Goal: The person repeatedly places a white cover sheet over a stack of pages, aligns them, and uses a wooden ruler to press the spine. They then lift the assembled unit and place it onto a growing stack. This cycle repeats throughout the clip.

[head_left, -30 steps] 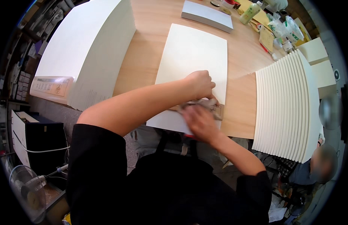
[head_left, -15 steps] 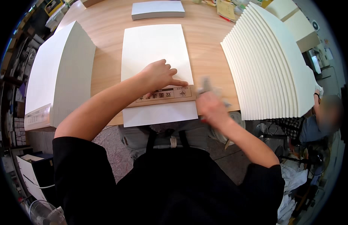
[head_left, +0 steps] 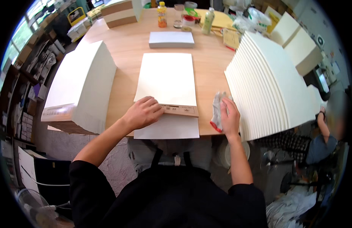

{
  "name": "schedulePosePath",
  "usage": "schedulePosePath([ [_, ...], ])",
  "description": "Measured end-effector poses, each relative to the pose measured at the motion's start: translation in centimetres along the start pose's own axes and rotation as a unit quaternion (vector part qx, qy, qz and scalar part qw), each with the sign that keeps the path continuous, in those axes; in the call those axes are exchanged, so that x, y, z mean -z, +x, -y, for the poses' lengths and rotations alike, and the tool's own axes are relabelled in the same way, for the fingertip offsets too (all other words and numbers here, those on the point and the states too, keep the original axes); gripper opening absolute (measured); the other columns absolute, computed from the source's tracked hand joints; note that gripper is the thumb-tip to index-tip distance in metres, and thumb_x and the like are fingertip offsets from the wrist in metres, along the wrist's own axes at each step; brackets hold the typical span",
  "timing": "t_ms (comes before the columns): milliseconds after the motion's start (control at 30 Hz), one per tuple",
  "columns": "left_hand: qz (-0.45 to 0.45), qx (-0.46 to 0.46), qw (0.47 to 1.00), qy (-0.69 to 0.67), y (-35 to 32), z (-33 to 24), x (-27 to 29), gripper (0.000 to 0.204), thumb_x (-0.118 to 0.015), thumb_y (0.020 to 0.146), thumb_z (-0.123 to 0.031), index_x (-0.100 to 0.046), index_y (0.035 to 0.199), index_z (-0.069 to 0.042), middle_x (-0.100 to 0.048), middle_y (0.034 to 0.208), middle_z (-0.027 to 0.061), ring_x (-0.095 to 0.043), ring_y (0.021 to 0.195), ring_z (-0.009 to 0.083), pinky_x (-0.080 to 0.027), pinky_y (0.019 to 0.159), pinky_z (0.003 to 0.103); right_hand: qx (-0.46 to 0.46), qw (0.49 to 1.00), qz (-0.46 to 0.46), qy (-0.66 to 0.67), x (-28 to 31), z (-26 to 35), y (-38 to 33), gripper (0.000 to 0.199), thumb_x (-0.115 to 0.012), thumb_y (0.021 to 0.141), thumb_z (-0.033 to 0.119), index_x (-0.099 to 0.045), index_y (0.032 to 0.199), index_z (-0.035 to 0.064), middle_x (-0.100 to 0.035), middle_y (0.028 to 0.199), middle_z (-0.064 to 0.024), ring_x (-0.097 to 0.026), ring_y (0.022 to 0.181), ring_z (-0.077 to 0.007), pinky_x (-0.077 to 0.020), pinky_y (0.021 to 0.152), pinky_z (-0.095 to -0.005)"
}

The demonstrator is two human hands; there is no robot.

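Observation:
A large white sheet (head_left: 166, 78) lies at the table's middle, with a printed brown strip (head_left: 183, 110) across its near part. White paper (head_left: 168, 129) shows below the strip, at the table's front edge. My left hand (head_left: 143, 112) rests over the strip's left part with fingers bent together on it, hiding that end. To the right, my right hand (head_left: 229, 116) has its fingers closed at the side of a greyish-white knitted glove (head_left: 217, 112) with a red cuff, low over the table.
A tall stack of white sheets (head_left: 75, 81) with brown strips stands left; fanned white boards (head_left: 270, 87) rise at right. Farther back are a small paper stack (head_left: 171, 40), an orange drink bottle (head_left: 162, 15) and a green bottle (head_left: 208, 21). A person (head_left: 320, 146) is at far right.
My left hand has gone from spread fingers along the strip to bent fingers at its left part. My right hand has moved the glove away from the strip's right end. The view has tilted up.

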State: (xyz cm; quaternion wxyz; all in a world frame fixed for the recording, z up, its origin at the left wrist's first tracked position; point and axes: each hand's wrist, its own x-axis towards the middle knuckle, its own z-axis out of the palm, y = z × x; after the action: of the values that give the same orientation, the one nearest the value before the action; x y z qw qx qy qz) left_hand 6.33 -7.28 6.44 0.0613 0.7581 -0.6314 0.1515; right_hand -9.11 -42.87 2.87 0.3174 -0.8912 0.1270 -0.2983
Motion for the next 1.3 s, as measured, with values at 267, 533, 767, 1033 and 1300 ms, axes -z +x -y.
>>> schedulePosePath([
  [267, -0.063, 0.049, 0.981, 0.175, 7.4, 4.9, 13.0, 0.004, -0.071, 0.089, -0.016, -0.074, 0.088, -0.014, -0.073, 0.122, -0.0055, -0.055, 0.138, 0.0194, -0.027, 0.130, 0.049, -0.434, 0.633, 0.281, 0.576, -8.0, 5.8, 8.2, 0.042, -0.062, 0.107, 0.036, -0.060, 0.128, -0.0012, -0.076, 0.105, -0.0149, -0.075, 0.083, -0.0214, -0.0556, 0.056, -0.0287],
  [533, -0.255, 0.206, 0.892, 0.312, -13.0, 3.8, 21.9, 0.017, -0.078, 0.090, -0.020, -0.077, 0.104, -0.028, -0.068, 0.142, -0.0043, -0.051, 0.145, 0.0220, -0.031, 0.130, 0.049, -0.181, 0.595, 0.299, 0.723, -16.5, 26.2, 10.2, 0.040, -0.054, 0.110, 0.017, -0.048, 0.144, -0.0029, -0.068, 0.129, -0.0146, -0.070, 0.113, -0.0255, -0.0591, 0.098, -0.0402],
  [767, -0.263, 0.534, 0.803, -0.022, -33.5, 7.2, 20.1, 0.061, -0.086, 0.078, -0.029, -0.072, 0.138, -0.030, -0.060, 0.153, 0.0026, -0.050, 0.147, 0.0267, -0.040, 0.124, 0.045, -0.079, 0.732, 0.411, 0.538, -26.6, 36.0, 12.1, 0.037, -0.064, 0.106, 0.026, -0.056, 0.130, -0.0010, -0.070, 0.102, -0.0073, -0.064, 0.077, -0.0135, -0.0508, 0.063, -0.0276],
  [1033, -0.366, 0.588, 0.663, -0.284, -36.3, 8.5, 17.4, 0.060, -0.075, 0.083, -0.010, -0.067, 0.143, -0.012, -0.063, 0.142, 0.0070, -0.059, 0.131, 0.0241, -0.047, 0.114, 0.038, -0.034, 0.814, 0.371, 0.445, -27.2, 37.4, 10.8, 0.036, -0.070, 0.103, 0.034, -0.062, 0.108, -0.0010, -0.071, 0.084, -0.0042, -0.053, 0.057, -0.0056, -0.0368, 0.048, -0.0218],
  [1300, -0.510, 0.537, 0.622, -0.253, -34.4, 8.7, 15.4, 0.081, -0.067, 0.094, -0.065, -0.059, 0.149, -0.006, -0.065, 0.141, 0.0128, -0.064, 0.119, 0.0220, -0.048, 0.109, 0.037, -0.043, 0.852, 0.225, 0.471, -31.9, 29.6, 21.6, 0.043, -0.061, 0.108, 0.042, -0.068, 0.108, -0.0008, -0.075, 0.106, -0.0092, -0.067, 0.083, -0.0133, -0.0520, 0.070, -0.0257],
])
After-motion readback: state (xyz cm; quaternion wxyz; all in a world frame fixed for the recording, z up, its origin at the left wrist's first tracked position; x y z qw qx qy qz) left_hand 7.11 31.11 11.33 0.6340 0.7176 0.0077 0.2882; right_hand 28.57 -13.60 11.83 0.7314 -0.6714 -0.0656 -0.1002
